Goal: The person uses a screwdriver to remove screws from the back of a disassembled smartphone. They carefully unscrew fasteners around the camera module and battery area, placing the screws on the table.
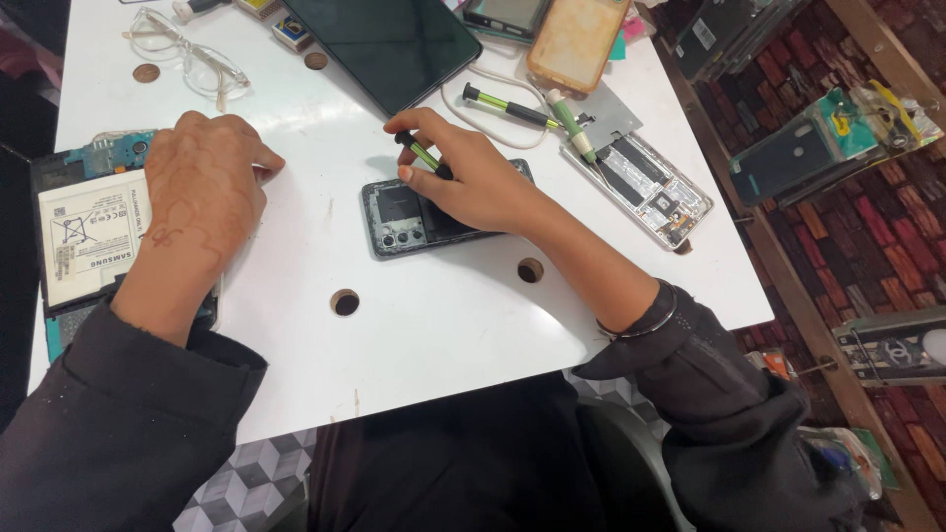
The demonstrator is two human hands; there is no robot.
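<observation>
Bright, even overhead light on glossy white table (443, 325); soft shadows, sharp focus.

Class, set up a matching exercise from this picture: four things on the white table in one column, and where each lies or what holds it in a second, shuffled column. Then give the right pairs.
Things
1. screwdriver
2. clear glasses
3. opened tablet
4. small dark phone

Places
A. far left corner of the table
B. under the right hand
C. in the right hand's fingers
D. under the left hand

Pairs: 1-C, 2-A, 3-D, 4-B
</observation>
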